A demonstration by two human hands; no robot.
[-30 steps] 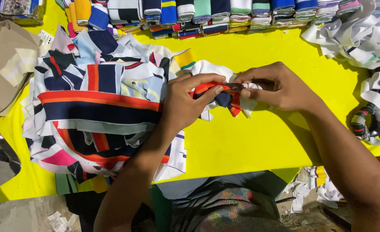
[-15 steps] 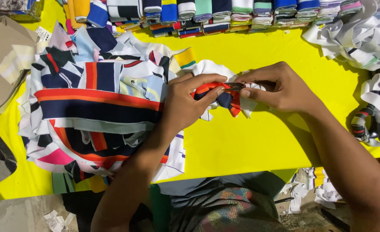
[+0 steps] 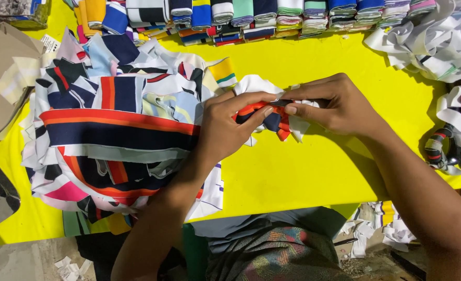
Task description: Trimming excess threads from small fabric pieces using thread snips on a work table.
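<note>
Bright, even overhead light saturates the yellow tabletop (image 3: 314,171). A soft shadow falls right of the right hand (image 3: 334,106). Focus is sharp centrally; the lower edge lies dim, with slight blur.

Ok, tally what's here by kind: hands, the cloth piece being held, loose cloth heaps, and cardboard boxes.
hands: 2, left hand and right hand
held piece: 1
cloth heaps: 2, striped heap and white heap
box: 1
total: 6
</note>
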